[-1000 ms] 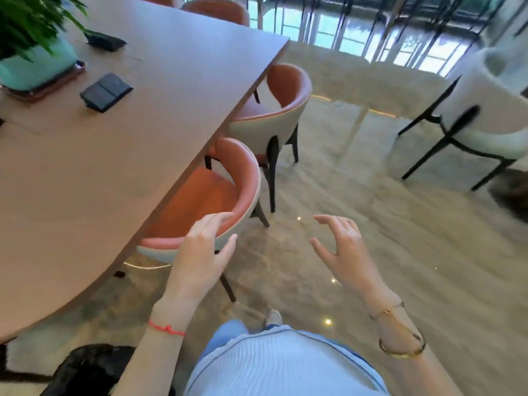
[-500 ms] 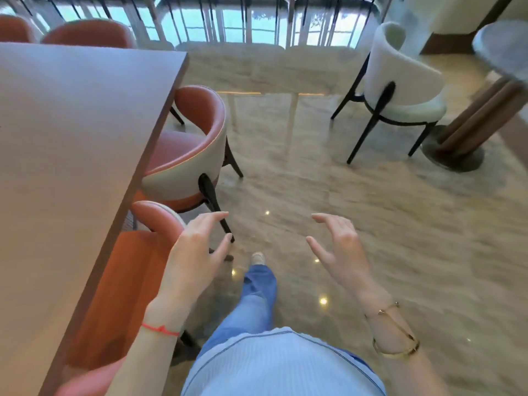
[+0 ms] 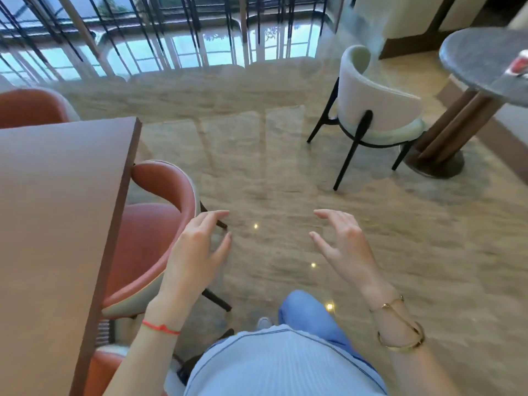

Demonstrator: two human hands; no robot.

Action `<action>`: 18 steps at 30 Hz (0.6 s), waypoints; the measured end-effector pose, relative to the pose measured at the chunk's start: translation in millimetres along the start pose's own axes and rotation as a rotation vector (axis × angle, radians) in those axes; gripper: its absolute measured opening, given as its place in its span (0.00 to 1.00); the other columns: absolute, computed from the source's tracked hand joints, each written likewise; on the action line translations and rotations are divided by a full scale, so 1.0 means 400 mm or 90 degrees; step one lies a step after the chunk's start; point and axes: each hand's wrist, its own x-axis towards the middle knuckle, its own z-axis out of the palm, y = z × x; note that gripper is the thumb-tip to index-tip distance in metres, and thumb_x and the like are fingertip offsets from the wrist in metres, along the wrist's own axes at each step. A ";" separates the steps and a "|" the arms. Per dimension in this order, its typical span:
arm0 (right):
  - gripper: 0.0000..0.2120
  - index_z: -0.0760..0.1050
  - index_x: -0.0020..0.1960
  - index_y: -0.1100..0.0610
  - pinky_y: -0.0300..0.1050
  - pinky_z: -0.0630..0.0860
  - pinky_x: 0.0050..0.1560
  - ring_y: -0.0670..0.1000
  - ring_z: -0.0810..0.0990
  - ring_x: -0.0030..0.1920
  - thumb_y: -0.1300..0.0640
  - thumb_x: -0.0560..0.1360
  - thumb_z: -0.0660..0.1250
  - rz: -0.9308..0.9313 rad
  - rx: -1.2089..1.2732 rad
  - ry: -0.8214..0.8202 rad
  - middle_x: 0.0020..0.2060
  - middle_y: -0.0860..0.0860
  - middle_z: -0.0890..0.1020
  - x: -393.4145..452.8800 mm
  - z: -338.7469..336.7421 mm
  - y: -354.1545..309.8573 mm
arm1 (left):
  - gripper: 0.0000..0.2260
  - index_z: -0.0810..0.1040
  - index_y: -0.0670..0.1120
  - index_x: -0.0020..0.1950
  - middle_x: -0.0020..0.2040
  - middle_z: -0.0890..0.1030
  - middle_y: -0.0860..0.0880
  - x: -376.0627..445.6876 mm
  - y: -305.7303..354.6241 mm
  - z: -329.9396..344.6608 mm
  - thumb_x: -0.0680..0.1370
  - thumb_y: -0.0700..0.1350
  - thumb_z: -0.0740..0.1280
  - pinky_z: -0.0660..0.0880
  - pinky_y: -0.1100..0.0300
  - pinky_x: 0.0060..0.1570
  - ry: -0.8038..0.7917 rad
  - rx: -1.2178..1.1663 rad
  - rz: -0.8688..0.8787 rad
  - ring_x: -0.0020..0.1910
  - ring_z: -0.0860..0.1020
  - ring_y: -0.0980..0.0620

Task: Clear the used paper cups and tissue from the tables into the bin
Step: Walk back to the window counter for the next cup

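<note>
Walking: the person moves over a glossy floor (image 3: 285,167), one knee forward, with nothing carried.
Head view, left hand (image 3: 197,252): raised at about 7 o'clock of the frame's middle, fingers spread wide and gently curled, holding nothing.
Head view, right hand (image 3: 340,247): at about 5 o'clock, fingers likewise wide and curled, empty; the palms face each other, well apart.
Long table (image 3: 57,224): at 9 o'clock; the part in view carries no cup or tissue.
Orange chair (image 3: 160,224): tucked against that table's edge, just beside the left hand.
Round table (image 3: 480,58): at 2 o'clock, well apart from both hands, behind a white chair (image 3: 377,110).
Cup (image 3: 518,67): a red-and-white blur on the round table's right rim, cut by the frame edge; probably a paper cup, but I cannot tell for sure, nor whether it stands or lies.
Bin: not in view.
Tissue: not in view.
Handling: a paper cup should be very light, thin-walled and easily crushed, and may hold dregs.
Grip: take it around the middle of the wall with a gentle pinch and keep it upright.
</note>
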 end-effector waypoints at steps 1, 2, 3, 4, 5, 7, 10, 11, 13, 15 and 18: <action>0.18 0.75 0.62 0.55 0.38 0.65 0.63 0.51 0.73 0.61 0.55 0.74 0.71 0.011 0.000 0.002 0.56 0.49 0.79 0.042 0.003 0.007 | 0.17 0.76 0.46 0.65 0.59 0.79 0.51 0.053 -0.006 0.002 0.76 0.43 0.70 0.74 0.57 0.59 -0.006 -0.003 0.005 0.60 0.77 0.52; 0.18 0.75 0.62 0.55 0.38 0.65 0.63 0.50 0.72 0.61 0.55 0.74 0.70 0.021 0.001 0.003 0.57 0.48 0.79 0.083 0.005 0.017 | 0.17 0.76 0.46 0.65 0.60 0.79 0.51 0.106 -0.012 0.006 0.76 0.43 0.70 0.74 0.57 0.59 -0.011 -0.005 0.010 0.60 0.76 0.52; 0.18 0.75 0.63 0.54 0.37 0.64 0.63 0.49 0.72 0.61 0.54 0.74 0.70 0.030 0.002 0.006 0.57 0.48 0.79 0.126 0.009 0.027 | 0.17 0.75 0.47 0.65 0.60 0.79 0.51 0.158 -0.018 0.012 0.76 0.44 0.69 0.73 0.57 0.59 -0.014 -0.004 0.014 0.60 0.76 0.53; 0.18 0.74 0.63 0.54 0.36 0.64 0.63 0.49 0.72 0.62 0.54 0.74 0.70 0.037 0.003 0.009 0.57 0.47 0.78 0.170 0.013 0.037 | 0.17 0.75 0.47 0.65 0.60 0.78 0.52 0.209 -0.024 0.019 0.77 0.44 0.69 0.73 0.59 0.59 -0.020 -0.002 0.018 0.60 0.76 0.53; 0.18 0.74 0.63 0.53 0.36 0.64 0.62 0.48 0.72 0.62 0.54 0.74 0.70 0.041 0.005 0.012 0.56 0.46 0.78 0.217 0.017 0.048 | 0.17 0.75 0.47 0.65 0.61 0.78 0.52 0.262 -0.029 0.029 0.77 0.44 0.69 0.72 0.59 0.59 -0.027 -0.001 0.023 0.61 0.76 0.54; 0.18 0.74 0.63 0.53 0.36 0.64 0.62 0.48 0.71 0.62 0.54 0.74 0.70 0.046 0.010 0.014 0.56 0.46 0.78 0.319 0.023 0.076 | 0.17 0.75 0.47 0.65 0.61 0.78 0.53 0.375 -0.038 0.056 0.77 0.44 0.69 0.73 0.58 0.59 -0.031 -0.002 0.030 0.61 0.75 0.53; 0.18 0.74 0.63 0.53 0.38 0.65 0.63 0.48 0.71 0.62 0.53 0.74 0.69 0.045 0.012 0.009 0.56 0.46 0.78 0.487 0.020 0.120 | 0.16 0.76 0.47 0.64 0.60 0.78 0.52 0.558 -0.040 0.094 0.76 0.43 0.69 0.72 0.58 0.60 -0.030 -0.003 0.036 0.61 0.76 0.52; 0.18 0.74 0.63 0.53 0.38 0.65 0.63 0.48 0.71 0.61 0.53 0.74 0.70 0.044 0.012 0.009 0.56 0.46 0.78 0.549 0.013 0.136 | 0.16 0.76 0.47 0.64 0.60 0.78 0.52 0.623 -0.039 0.105 0.76 0.43 0.69 0.72 0.57 0.60 -0.027 -0.001 0.037 0.61 0.76 0.52; 0.18 0.74 0.62 0.53 0.38 0.65 0.62 0.48 0.72 0.60 0.53 0.74 0.70 0.037 0.006 0.007 0.55 0.46 0.78 0.679 -0.004 0.166 | 0.16 0.77 0.47 0.63 0.59 0.79 0.52 0.754 -0.031 0.122 0.76 0.43 0.70 0.73 0.57 0.59 -0.014 -0.003 0.033 0.59 0.77 0.52; 0.18 0.74 0.62 0.53 0.37 0.65 0.61 0.48 0.72 0.61 0.53 0.74 0.70 0.028 0.002 0.002 0.55 0.47 0.78 0.819 -0.028 0.192 | 0.16 0.77 0.47 0.63 0.58 0.79 0.52 0.883 -0.020 0.132 0.76 0.43 0.70 0.74 0.56 0.58 0.005 -0.010 0.033 0.58 0.77 0.52; 0.18 0.74 0.63 0.53 0.37 0.64 0.61 0.47 0.71 0.61 0.53 0.75 0.69 0.007 -0.010 -0.004 0.55 0.47 0.78 1.031 -0.060 0.222 | 0.16 0.77 0.48 0.63 0.58 0.78 0.54 1.060 -0.011 0.140 0.76 0.44 0.70 0.75 0.56 0.58 0.029 -0.019 0.018 0.58 0.77 0.53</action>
